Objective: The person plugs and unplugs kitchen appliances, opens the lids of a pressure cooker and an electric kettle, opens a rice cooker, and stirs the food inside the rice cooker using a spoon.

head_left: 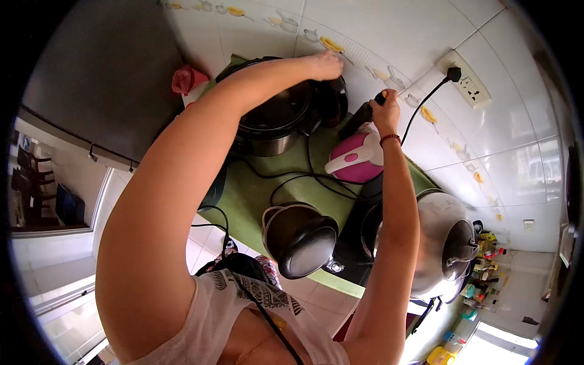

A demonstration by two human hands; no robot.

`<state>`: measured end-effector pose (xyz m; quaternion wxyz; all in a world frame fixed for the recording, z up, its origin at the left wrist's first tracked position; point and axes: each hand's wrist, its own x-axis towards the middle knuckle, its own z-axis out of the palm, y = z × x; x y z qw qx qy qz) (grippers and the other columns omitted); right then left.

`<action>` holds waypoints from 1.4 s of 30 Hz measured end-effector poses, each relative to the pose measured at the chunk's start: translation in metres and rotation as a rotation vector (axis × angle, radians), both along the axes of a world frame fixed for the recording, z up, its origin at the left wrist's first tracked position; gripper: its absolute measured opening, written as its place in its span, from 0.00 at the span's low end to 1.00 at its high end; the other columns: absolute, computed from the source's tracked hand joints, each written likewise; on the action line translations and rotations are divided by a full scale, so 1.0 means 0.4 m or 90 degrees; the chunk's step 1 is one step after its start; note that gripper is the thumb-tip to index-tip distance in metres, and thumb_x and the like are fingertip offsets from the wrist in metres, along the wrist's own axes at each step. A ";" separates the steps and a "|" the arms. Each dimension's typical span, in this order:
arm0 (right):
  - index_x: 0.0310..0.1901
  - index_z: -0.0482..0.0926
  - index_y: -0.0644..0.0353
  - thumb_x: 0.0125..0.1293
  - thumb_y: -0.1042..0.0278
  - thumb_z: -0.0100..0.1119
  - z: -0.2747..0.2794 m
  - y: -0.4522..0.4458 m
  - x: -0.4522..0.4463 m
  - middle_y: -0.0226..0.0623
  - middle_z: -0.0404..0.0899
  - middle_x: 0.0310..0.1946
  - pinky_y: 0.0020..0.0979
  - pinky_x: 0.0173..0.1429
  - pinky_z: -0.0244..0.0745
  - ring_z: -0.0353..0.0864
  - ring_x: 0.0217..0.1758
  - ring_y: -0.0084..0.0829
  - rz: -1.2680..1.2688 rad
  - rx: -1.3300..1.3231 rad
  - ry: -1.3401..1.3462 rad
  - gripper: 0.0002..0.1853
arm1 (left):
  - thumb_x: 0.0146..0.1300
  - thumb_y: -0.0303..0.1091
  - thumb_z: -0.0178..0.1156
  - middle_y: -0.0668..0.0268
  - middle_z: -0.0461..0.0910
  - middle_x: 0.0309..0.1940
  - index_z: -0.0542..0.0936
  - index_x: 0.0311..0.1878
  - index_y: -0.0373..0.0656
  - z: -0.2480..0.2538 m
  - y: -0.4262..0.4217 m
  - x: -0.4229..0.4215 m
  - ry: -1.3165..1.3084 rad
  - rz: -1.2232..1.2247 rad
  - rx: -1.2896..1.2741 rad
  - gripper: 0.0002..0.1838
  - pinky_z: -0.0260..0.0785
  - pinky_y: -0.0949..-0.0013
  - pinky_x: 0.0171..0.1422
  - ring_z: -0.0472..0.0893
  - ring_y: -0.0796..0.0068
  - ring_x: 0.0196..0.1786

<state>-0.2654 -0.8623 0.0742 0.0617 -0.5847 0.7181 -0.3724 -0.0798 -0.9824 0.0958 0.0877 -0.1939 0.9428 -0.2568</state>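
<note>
My left hand (328, 65) reaches over a round black-and-steel electric cooker (267, 146) to its far side by the tiled wall. Its fingers are curled closed, and whatever they grip, if anything, is hidden. My right hand (385, 114) is closed around the neck end of a dark bottle (358, 121), which leans at an angle beside the cooker. Just below this hand is a pink and white kettle (356, 159). A dark lidded pot (301, 240) sits nearer to my body, at the counter's front edge.
Black cords (310, 176) run across the green counter (252, 194). A plug (453, 74) is in the wall socket plate (465, 80). On the right stand a large steel pot (432, 231) and several bottles and jars (486, 261). A dark cabinet or fridge (115, 73) rises at left.
</note>
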 end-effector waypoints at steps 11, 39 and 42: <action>0.44 0.65 0.62 0.46 0.69 0.62 0.004 -0.050 0.078 0.52 0.75 0.36 0.39 0.46 0.68 0.73 0.43 0.50 0.078 -0.006 -0.014 0.23 | 0.39 0.17 0.59 0.58 0.67 0.49 0.68 0.44 0.34 -0.001 -0.053 0.134 0.157 0.128 0.097 0.24 0.61 0.61 0.59 0.66 0.59 0.54; 0.34 0.76 0.67 0.50 0.52 0.57 0.076 0.139 0.128 0.47 0.78 0.26 0.39 0.41 0.72 0.78 0.33 0.44 -0.014 0.216 0.199 0.22 | 0.54 0.32 0.53 0.62 0.58 0.61 0.57 0.63 0.50 0.087 0.034 0.203 0.056 0.428 0.248 0.31 0.49 0.44 0.62 0.56 0.61 0.64; 0.27 0.78 0.66 0.51 0.50 0.57 0.072 0.277 0.130 0.43 0.77 0.21 0.37 0.36 0.72 0.78 0.29 0.40 -0.008 0.356 0.100 0.21 | 0.55 0.33 0.52 0.62 0.58 0.60 0.59 0.62 0.51 0.054 0.050 0.210 0.092 0.389 0.206 0.29 0.47 0.41 0.63 0.54 0.62 0.65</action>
